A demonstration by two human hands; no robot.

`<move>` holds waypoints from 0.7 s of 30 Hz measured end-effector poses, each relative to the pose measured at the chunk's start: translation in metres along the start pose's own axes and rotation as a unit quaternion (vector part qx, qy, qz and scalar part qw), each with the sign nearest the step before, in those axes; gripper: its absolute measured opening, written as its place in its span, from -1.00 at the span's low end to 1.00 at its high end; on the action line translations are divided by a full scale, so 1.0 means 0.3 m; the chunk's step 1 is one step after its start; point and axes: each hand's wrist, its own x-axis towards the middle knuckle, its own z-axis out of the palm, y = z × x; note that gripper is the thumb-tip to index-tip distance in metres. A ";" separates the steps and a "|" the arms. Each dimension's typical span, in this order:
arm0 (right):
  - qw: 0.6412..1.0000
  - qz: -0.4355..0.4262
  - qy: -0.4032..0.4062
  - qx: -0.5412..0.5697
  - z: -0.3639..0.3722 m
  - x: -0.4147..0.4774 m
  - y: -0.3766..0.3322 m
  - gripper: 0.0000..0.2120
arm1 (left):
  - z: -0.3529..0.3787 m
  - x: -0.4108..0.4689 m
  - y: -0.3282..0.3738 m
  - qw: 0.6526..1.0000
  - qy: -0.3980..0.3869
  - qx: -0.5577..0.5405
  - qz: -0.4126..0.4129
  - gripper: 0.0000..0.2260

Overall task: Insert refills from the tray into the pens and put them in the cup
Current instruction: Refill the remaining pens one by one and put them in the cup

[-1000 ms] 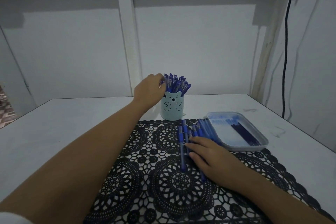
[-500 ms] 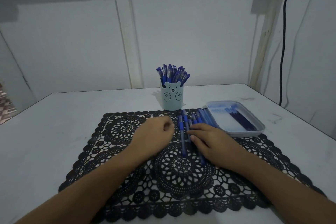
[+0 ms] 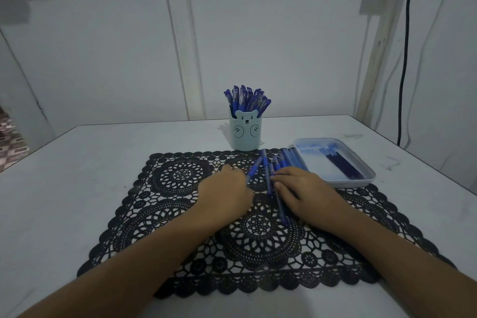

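head view: i look down over both forearms at a pale table (image 3: 77, 175), where the hands meet on a black lace mat (image 3: 180, 188).
left hand (image 3: 224, 188): its back is turned up to me and the fingers are curled under at the left edge of the pen pile. a tilted pen (image 3: 254, 170) ends right at its fingertips, but i cannot tell whether it pinches that pen or only touches it.
right hand (image 3: 307, 192): it lies flat with fairly straight fingers resting on the loose pens, and i see it gripping nothing.
loose pens (image 3: 284, 161): a small bundle on the mat, some running under the right hand, the rest fanning toward the tray.
tray (image 3: 346, 183): just beside the pile on its right, at the mat's far right corner. a few dark refills (image 3: 343, 166) lie along its right side.
cup (image 3: 245, 134): a pale bear-face cup standing upright just beyond the mat, crowded with blue pens (image 3: 246, 100).
done: judging by the full cup, i'd say most of the batch is finished.
left: the bundle on the mat and the refills in the tray. i cannot tell whether any pen on the mat already has a refill in it.
step in hand: i judge it to be singling out the next pen to fill.
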 end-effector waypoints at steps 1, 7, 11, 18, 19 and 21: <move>1.000 0.001 0.002 0.000 -0.002 0.001 0.001 -0.69 | 0.000 -0.005 -0.017 1.000 0.012 0.010 0.001 -0.82; 0.999 0.010 0.041 -0.003 -0.006 0.011 0.000 -0.61 | 0.011 -0.037 -0.150 0.997 0.044 -0.039 0.052 -0.96; 0.995 -0.044 0.068 -0.065 0.002 0.012 -0.009 -0.53 | -0.002 -0.095 -0.172 0.984 0.037 -0.106 0.137 -0.90; 0.985 -0.110 0.046 -0.127 0.000 0.009 -0.045 -0.73 | 0.019 -0.112 -0.168 0.965 0.088 -0.113 0.218 -0.78; 0.984 -0.118 0.049 -0.125 0.000 0.006 -0.049 -0.73 | 0.025 -0.112 -0.172 0.964 0.124 -0.076 0.222 -0.74; 0.984 -0.129 0.044 -0.117 -0.002 0.001 -0.062 -0.73 | 0.031 -0.113 -0.170 0.954 0.190 -0.010 0.230 -0.72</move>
